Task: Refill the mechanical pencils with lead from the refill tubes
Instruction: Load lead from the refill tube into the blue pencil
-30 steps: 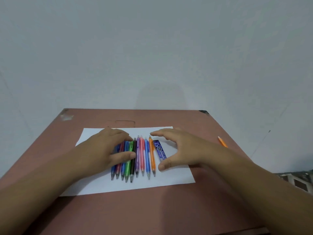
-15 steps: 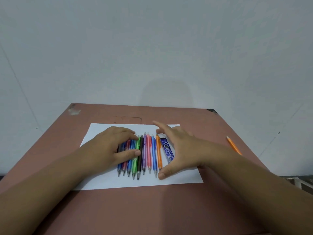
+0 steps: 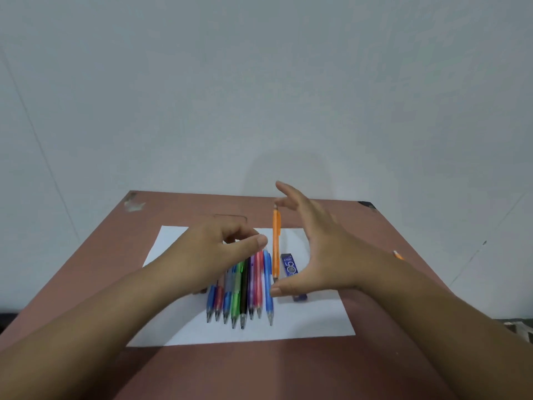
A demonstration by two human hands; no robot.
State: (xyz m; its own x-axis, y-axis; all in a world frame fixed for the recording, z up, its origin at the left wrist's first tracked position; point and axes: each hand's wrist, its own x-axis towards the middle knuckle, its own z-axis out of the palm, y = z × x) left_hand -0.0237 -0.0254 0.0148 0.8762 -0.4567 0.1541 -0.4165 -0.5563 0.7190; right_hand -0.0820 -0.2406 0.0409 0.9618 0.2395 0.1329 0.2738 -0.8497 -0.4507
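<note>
Several coloured mechanical pencils [image 3: 242,298] lie side by side on a white sheet of paper [image 3: 317,321], tips toward me. My right hand [image 3: 326,249] holds an orange mechanical pencil [image 3: 276,243] lifted off the row, pinched end to end between the thumb at its tip and a finger at its cap. A blue lead refill tube [image 3: 289,265] lies on the paper right of the row, partly hidden by my right thumb. My left hand [image 3: 219,249] hovers over the far ends of the pencils with loosely curled fingers, holding nothing.
The paper lies on a reddish-brown table [image 3: 259,370] against a pale wall. Another orange pencil [image 3: 398,255] lies near the table's right edge, mostly hidden by my right forearm.
My right hand closed on the orange pencil and raised it out of the row. My left hand lifted off the pencils.
</note>
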